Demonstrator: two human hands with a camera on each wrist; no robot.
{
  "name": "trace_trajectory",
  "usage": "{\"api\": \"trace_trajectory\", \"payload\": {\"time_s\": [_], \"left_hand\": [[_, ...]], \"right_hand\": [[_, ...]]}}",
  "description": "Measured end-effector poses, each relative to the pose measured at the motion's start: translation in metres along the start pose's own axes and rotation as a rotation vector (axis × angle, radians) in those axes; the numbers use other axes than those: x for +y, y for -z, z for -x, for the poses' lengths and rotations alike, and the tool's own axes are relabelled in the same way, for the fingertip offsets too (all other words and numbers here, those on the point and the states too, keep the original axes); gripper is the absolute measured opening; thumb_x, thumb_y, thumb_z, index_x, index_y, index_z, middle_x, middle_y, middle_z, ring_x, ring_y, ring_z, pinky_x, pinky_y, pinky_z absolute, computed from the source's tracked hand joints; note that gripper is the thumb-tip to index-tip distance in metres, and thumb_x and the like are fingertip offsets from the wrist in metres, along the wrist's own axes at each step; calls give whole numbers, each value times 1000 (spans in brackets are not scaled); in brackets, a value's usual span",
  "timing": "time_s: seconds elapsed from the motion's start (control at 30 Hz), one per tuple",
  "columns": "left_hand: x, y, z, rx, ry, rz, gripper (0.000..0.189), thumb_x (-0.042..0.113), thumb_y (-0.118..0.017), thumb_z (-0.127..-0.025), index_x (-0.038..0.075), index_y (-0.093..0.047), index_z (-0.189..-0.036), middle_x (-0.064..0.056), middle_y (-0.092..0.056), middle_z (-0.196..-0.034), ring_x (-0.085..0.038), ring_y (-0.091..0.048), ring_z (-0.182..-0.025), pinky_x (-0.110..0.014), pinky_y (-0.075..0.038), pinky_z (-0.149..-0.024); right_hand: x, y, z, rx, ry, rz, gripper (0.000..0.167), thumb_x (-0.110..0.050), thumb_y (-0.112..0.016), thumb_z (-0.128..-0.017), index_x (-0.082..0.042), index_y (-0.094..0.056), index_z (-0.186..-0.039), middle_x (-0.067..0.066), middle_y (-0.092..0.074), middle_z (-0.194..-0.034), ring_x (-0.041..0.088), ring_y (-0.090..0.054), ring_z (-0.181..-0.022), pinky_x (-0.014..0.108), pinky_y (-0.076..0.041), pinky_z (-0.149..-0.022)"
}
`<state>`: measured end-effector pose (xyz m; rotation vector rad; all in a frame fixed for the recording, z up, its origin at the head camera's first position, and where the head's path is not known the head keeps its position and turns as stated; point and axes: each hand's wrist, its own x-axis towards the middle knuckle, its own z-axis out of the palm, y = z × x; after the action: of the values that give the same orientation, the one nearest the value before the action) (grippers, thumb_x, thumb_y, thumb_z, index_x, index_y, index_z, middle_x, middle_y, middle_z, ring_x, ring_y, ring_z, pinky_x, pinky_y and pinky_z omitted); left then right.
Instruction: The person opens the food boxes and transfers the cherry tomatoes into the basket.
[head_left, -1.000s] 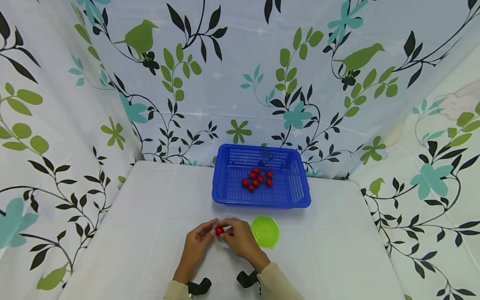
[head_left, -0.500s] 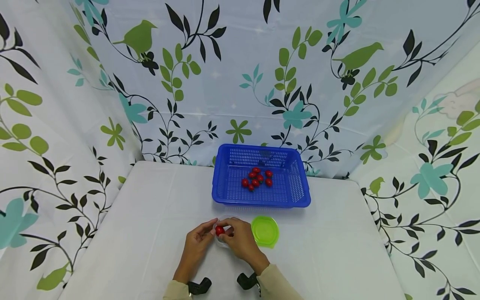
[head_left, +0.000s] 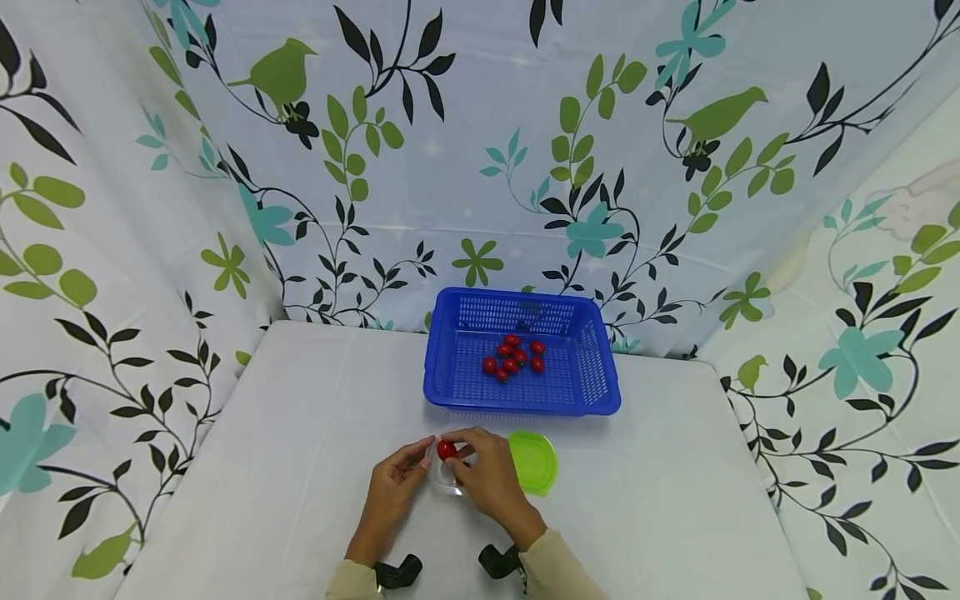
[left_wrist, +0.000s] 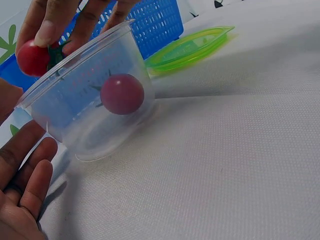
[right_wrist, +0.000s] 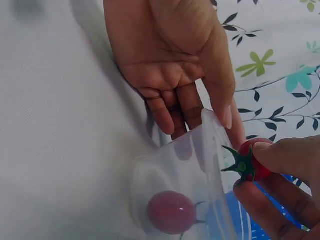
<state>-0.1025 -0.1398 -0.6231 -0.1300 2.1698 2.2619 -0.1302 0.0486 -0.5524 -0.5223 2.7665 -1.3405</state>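
Observation:
My left hand (head_left: 393, 483) holds a clear plastic tub (left_wrist: 100, 140) at its rim, thumb and forefinger meeting there. Inside the tub lies one cherry tomato (right_wrist: 171, 212), seen through the wall in both wrist views. Between thumb and fingers, my right hand (head_left: 491, 479) pinches another red cherry tomato (left_wrist: 32, 59) with a green stem top. That tomato is just over the tub's rim in the left wrist view. A bright green lid (head_left: 534, 464) rests on the table close to the right hand.
Beyond the hands stands a blue perforated basket (head_left: 525, 408) with several cherry tomatoes (head_left: 510, 366) on its floor. A white cloth (head_left: 660, 467) covers the table. Patterned curtains (head_left: 465, 167) hang at the back and both sides.
My right hand has shifted slightly away from me and to the right, carrying the cherry tomato with it. The left hand and tub stay put.

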Motion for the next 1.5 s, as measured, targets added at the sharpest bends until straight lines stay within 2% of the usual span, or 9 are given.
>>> {"api": "trace_trajectory", "payload": {"time_s": [0.2,0.4,0.77,1.0,1.3,1.5], "left_hand": [[-1,1,1,-1,-6,-9,37,9,-70,-103,9,-69,-139,-13,-67,-146,-13,-64,-133,-12,-51,-103],[-1,1,1,-1,6,6,37,10,-70,-102,8,-69,-139,-13,-68,-145,-13,-64,-132,-13,-52,-103],[2,0,0,1,17,18,37,4,-68,-103,6,-68,-139,-12,-67,-146,-24,-63,-136,-14,-52,-104],[2,-1,1,6,14,21,37,6,-69,-102,5,-68,-140,-14,-67,-146,-19,-64,-134,-13,-51,-104],[0,-1,1,4,3,41,37,5,-69,-102,4,-68,-139,-15,-67,-145,-16,-64,-132,-13,-52,-104],[0,0,1,8,2,33,37,6,-69,-102,4,-68,-139,-15,-68,-144,-13,-65,-129,-12,-51,-103]], "right_hand": [[-4,9,-1,36,14,-27,37,-10,-83,-93,-21,-77,-127,-5,-78,-118,14,-74,-101,45,-61,-94],[-6,19,-5,51,23,-29,37,-12,-82,-94,-21,-75,-129,-7,-77,-121,11,-73,-105,42,-61,-99],[-7,42,-20,103,-7,-48,40,-13,-81,-94,-24,-75,-132,-5,-75,-123,14,-72,-107,44,-60,-103],[-4,56,-30,152,28,-75,39,-10,-82,-93,-20,-76,-130,-2,-76,-121,17,-75,-102,45,-60,-100],[2,74,-46,181,11,-108,36,-9,-81,-95,-17,-76,-129,2,-75,-122,19,-76,-100,43,-63,-95],[8,83,-57,208,9,-124,36,-7,-81,-94,-14,-77,-129,5,-75,-121,26,-75,-102,50,-63,-92]]}}
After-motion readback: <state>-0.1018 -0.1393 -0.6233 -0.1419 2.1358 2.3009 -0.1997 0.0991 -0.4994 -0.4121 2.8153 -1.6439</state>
